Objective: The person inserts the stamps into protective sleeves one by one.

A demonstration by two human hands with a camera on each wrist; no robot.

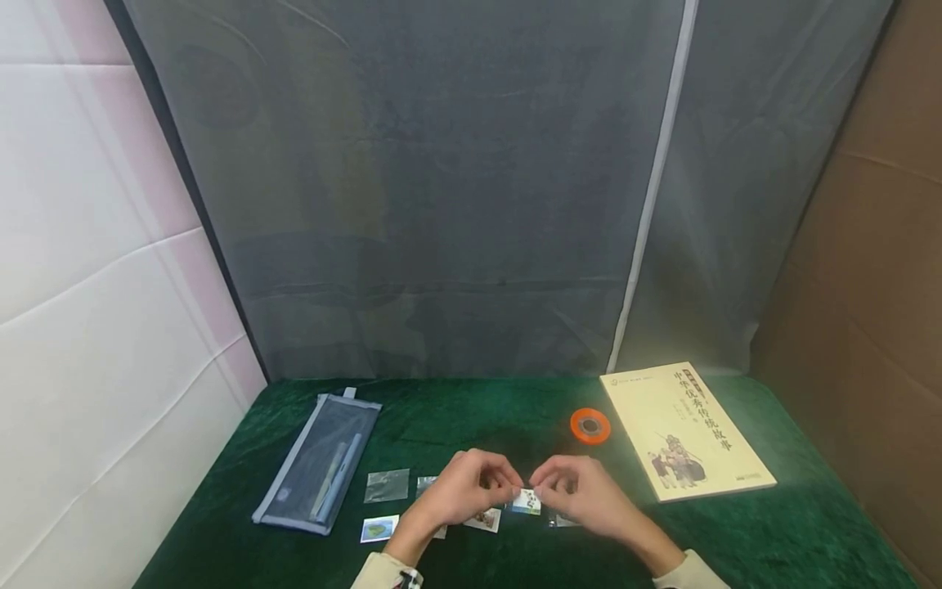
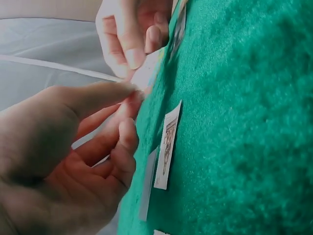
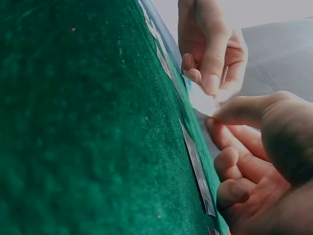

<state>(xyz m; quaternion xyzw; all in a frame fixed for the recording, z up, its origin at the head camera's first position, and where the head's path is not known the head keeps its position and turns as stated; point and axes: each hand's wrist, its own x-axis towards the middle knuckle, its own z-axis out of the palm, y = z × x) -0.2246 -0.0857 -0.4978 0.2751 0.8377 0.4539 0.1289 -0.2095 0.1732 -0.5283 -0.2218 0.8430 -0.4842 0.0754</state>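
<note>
Left hand (image 1: pixel 471 489), right hand (image 1: pixel 586 493), picture card (image 1: pixel 526 502) between them, pinched by both

Facing you is a dark grey fabric wall (image 1: pixel 456 180), faintly creased, crossed right of centre by a slanting pale strip (image 1: pixel 660 164) and bordered on your left by a dark edge (image 1: pixel 177 155). To your left, a white wall (image 1: pixel 66 188) with fold lines and a pinkish band (image 1: pixel 150 164) catches the most light, while a shadier brown wall (image 1: pixel 868 245) closes your right. Before you, a deep green, velvety cloth (image 1: pixel 471 413) reaches back to the grey.
</note>
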